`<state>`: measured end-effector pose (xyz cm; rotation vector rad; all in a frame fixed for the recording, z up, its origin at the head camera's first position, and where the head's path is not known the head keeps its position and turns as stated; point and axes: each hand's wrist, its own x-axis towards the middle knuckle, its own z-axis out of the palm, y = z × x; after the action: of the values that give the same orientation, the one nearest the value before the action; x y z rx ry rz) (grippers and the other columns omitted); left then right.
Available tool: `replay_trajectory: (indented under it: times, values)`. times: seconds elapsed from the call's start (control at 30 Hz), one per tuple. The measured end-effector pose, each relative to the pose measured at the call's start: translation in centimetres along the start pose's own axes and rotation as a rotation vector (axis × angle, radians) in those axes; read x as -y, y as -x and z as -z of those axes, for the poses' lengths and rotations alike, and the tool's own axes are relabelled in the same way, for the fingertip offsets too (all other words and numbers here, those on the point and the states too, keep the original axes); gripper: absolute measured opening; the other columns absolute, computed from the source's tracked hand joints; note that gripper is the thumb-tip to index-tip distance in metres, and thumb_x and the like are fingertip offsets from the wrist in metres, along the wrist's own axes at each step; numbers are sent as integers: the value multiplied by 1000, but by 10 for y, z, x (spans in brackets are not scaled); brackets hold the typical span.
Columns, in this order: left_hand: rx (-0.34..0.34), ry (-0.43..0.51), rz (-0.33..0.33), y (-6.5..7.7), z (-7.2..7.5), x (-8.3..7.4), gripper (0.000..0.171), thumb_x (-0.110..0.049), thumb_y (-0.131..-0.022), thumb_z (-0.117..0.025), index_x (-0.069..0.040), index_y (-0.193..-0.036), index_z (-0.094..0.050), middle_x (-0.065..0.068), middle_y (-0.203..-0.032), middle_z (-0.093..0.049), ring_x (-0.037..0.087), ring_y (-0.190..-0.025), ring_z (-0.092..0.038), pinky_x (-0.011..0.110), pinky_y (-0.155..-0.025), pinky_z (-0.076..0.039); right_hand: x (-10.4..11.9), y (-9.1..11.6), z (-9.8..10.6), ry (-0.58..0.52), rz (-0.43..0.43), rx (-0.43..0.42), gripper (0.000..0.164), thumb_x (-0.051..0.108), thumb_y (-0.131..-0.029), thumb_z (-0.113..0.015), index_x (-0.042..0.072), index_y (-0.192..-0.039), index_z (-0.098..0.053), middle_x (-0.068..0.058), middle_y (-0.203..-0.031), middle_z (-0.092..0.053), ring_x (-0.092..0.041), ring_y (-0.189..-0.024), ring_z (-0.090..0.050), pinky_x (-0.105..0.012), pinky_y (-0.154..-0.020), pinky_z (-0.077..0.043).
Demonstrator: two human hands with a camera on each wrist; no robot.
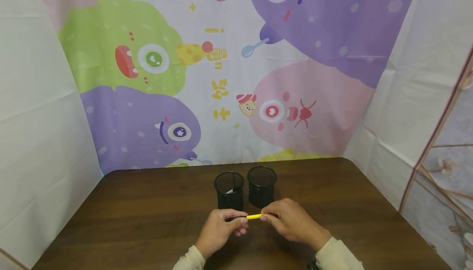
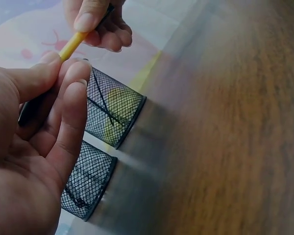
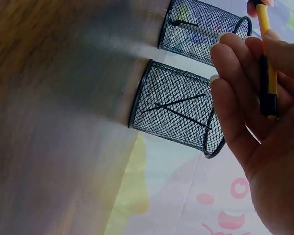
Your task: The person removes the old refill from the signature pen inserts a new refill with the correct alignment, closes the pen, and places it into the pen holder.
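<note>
A yellow and black pen [image 1: 253,216] is held level between both hands, in front of two black mesh cups. My left hand [image 1: 221,229] pinches its black end between thumb and fingers; that end runs back along the palm in the left wrist view. The right hand [image 1: 295,222] pinches the yellow part between thumb and fingers. In the right wrist view, a black clip and black tip of the pen [image 3: 271,100] stick out over the right palm. Just behind the hands are the left cup [image 1: 230,202] and the right cup [image 1: 261,196].
Inside the left cup, a small white-ended item [image 1: 230,190] shows. Dark crossed lines [image 3: 181,110] show through the other cup's mesh. The brown wooden table [image 1: 148,212] reaches back to a cartoon-printed cloth [image 1: 229,138], with pale cloth walls [image 1: 37,138] on both sides.
</note>
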<state>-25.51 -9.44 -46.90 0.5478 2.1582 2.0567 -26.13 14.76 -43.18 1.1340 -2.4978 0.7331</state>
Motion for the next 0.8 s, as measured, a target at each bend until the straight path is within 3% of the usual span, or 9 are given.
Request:
replay_trajectory:
  times: [0.57,0.67,0.8]
  values:
    - [43,85,66,2,1,-1,25,-14,-94,-72,6,-109,-73,14,-84,-74,15,-68,-71,27,-63,-59,1,5,-8,49,186,-162,7,6,-89,-75,13,-90,-72,11,-82,-66,0,-70,-56,-19,-65,-49]
    - [36,63,36,1,0,-1,25,-15,-94,-71,5,-110,-72,14,-85,-74,16,-70,-71,27,-64,-59,2,5,-9,66,169,-177,7,7,-90,-74,14,-92,-72,12,-84,-66,-1,-72,-56,-21,-66,-50]
    - [-24,-61,-66,0,-2,-3,23,-19,-93,-73,-1,-108,-74,9,-84,-74,19,-73,-72,29,-66,-60,3,6,-7,56,91,-173,6,9,-93,-72,14,-96,-72,13,-84,-62,-1,-71,-51,-21,-64,-49]
